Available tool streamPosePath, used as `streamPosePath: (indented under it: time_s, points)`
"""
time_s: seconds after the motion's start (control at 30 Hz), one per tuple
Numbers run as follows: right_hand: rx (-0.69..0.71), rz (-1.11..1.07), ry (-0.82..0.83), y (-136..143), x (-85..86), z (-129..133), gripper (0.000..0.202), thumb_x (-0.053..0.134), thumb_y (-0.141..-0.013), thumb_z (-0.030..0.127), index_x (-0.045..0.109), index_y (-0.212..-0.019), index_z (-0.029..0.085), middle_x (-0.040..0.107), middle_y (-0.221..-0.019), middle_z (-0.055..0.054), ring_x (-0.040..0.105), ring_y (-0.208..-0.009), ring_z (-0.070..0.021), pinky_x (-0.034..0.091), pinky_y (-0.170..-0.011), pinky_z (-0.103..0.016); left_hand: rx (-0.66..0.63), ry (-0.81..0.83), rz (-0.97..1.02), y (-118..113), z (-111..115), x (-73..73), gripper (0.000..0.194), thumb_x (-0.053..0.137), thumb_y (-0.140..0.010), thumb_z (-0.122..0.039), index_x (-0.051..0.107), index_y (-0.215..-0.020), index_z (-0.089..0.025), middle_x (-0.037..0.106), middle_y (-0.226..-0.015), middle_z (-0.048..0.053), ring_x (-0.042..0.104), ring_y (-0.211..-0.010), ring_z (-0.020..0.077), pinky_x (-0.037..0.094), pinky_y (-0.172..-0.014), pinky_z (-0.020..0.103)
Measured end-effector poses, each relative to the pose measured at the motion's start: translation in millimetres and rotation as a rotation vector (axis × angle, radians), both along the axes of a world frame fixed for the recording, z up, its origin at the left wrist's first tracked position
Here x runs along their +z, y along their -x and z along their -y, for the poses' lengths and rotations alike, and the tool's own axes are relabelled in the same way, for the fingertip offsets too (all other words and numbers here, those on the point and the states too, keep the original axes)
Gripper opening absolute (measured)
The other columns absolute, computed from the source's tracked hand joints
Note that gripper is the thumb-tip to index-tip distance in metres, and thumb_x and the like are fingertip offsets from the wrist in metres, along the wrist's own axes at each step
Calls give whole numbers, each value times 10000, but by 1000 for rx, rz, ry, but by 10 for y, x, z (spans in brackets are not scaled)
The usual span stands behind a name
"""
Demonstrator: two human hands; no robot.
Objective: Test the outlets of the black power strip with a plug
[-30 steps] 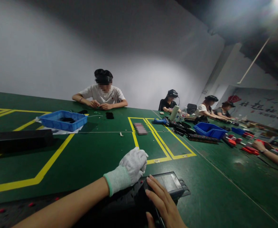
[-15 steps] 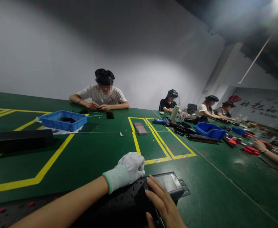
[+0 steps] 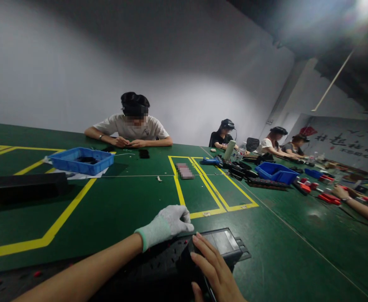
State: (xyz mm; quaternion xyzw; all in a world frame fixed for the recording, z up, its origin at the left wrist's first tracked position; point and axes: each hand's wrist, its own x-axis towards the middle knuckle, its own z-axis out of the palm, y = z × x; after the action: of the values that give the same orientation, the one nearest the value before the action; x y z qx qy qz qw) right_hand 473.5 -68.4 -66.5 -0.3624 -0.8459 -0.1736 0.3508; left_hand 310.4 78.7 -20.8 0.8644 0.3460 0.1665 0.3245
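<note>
A long black power strip (image 3: 159,262) with socket slots and red switches lies along the table's near edge. My left hand (image 3: 174,220), in a pale knitted glove with a green cuff, is just above its far edge. The thumb and forefinger meet in a pinch; whatever may be between them is hidden. My right hand (image 3: 213,266) is bare, its fingers curled over a black block (image 3: 188,258) at the strip's right part. Beyond those fingers shows a glossy panel (image 3: 223,241) and an end bracket (image 3: 244,248).
A blue tray (image 3: 81,165) with dark parts stands at the left, near another long black strip (image 3: 23,188). A phone (image 3: 185,171) lies inside yellow tape lines. At right are a blue bin (image 3: 275,174), red parts (image 3: 328,197) and a co-worker's hands (image 3: 341,192). Other people sit opposite.
My left hand has turned slightly, and a gap now shows behind its pinched thumb and forefinger. My right hand stays on the block. The view has shifted a little.
</note>
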Motion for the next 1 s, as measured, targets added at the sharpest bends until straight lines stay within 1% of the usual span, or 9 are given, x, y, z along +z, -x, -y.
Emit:
streamPosePath:
  time_s: [0.07, 0.2, 0.23, 0.3, 0.4, 0.5, 0.6, 0.73, 1.0]
  points:
    - [0, 6, 5, -4, -7, -1, 578, 403, -767, 59, 393, -1344, 95, 379, -1468, -147, 336, -1404, -265, 437, -1076, -401, -32, 96, 74, -9, -43, -30, 287, 622, -741, -439, 661, -873, -187, 686, -902, 45, 621, -842, 227, 441, -749, 309]
    - [-4, 16, -2, -14, -9, -10, 565, 406, -773, 64, 398, -1338, 93, 383, -1464, -153, 343, -1399, -267, 441, -1073, -404, -153, 336, 237, -26, -89, -93, 492, 533, -814, -546, 663, -1092, -161, 707, -989, 76, 630, -940, 238, 444, -846, 324]
    - [-7, 20, -2, -15, -6, -11, 560, 409, -776, 62, 402, -1335, 93, 383, -1464, -153, 344, -1399, -266, 441, -1073, -400, -178, 397, 274, -30, -92, -115, 525, 521, -819, -582, 671, -1090, -159, 712, -980, 80, 633, -945, 240, 443, -861, 327]
    - [-7, 22, 2, -15, 1, -11, 557, 411, -778, 59, 405, -1334, 90, 384, -1463, -155, 343, -1399, -265, 438, -1075, -397, -210, 511, 339, -43, -93, -165, 569, 522, -801, -652, 703, -1009, -155, 719, -961, 87, 635, -948, 245, 441, -888, 338]
    - [-5, 17, 0, -10, 13, -9, 559, 407, -776, 55, 404, -1334, 84, 381, -1462, -156, 337, -1402, -265, 432, -1081, -397, -221, 672, 418, -68, -93, -238, 650, 512, -773, -728, 723, -920, -131, 719, -974, 110, 638, -948, 246, 430, -934, 359]
    - [-4, 24, -3, -6, 21, -11, 553, 405, -774, 55, 410, -1327, 87, 373, -1466, -152, 337, -1402, -262, 430, -1083, -394, -207, 825, 465, -85, -104, -285, 706, 509, -755, -762, 726, -932, -114, 715, -1010, 137, 643, -968, 252, 422, -951, 368]
    - [-5, 18, 1, -3, 25, -10, 560, 396, -768, 52, 408, -1327, 88, 374, -1465, -149, 334, -1404, -267, 427, -1085, -403, -174, 956, 468, -76, -135, -296, 713, 511, -750, -769, 723, -982, -129, 707, -1069, 136, 642, -1004, 259, 431, -920, 359]
    - [-6, 15, -12, -1, 23, 1, 567, 397, -767, 54, 398, -1333, 95, 381, -1462, -144, 340, -1402, -253, 427, -1086, -385, -118, 1064, 454, -39, -197, -290, 724, 487, -763, -782, 688, -1101, -173, 694, -1129, 115, 650, -991, 262, 449, -826, 351]
    - [-17, 12, -20, -4, -3, -6, 601, 407, -744, 59, 401, -1343, 112, 393, -1468, -138, 361, -1394, -251, 449, -1067, -390, -111, 1149, 503, -41, -231, -294, 674, 589, -709, -750, 687, -1020, -160, 709, -1061, 108, 658, -943, 265, 434, -808, 337]
